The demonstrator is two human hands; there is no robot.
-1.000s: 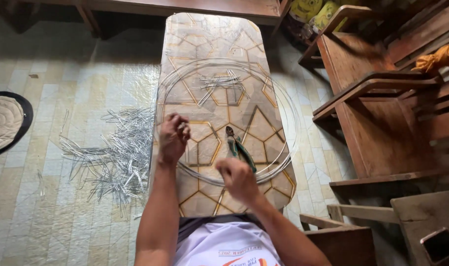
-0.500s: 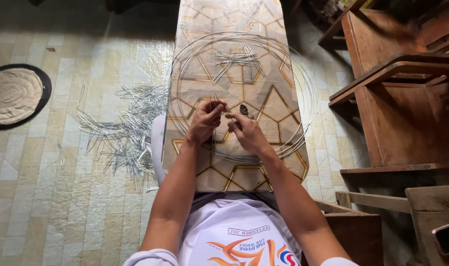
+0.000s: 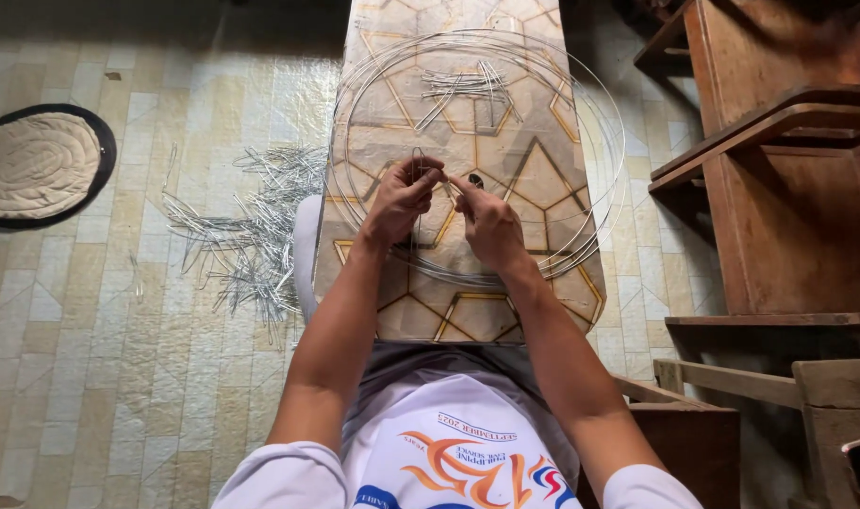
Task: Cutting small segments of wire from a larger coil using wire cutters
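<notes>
My left hand [image 3: 404, 198] pinches a small bent wire piece [image 3: 418, 158] above the patterned tabletop [image 3: 543, 179]. My right hand [image 3: 488, 224] meets it, index fingertip touching the same wire. The dark head of a pair of pliers [image 3: 474, 179] sticks out past the right hand's knuckles, so the hand seems closed on them. Both hands hover inside large coiled wire rings [image 3: 600, 203] that lie flat on the table. A small bundle of cut wire pieces [image 3: 468, 87] rests farther back inside the rings.
A heap of bent wire pieces [image 3: 251, 231] lies on the tiled floor to the left of the table. A round woven mat [image 3: 36, 168] sits at far left. Wooden benches and furniture [image 3: 779, 179] crowd the right side.
My hands have come together at the bent wire piece; a second ago they were apart, the right holding the pliers up. The view has shifted closer over the table.
</notes>
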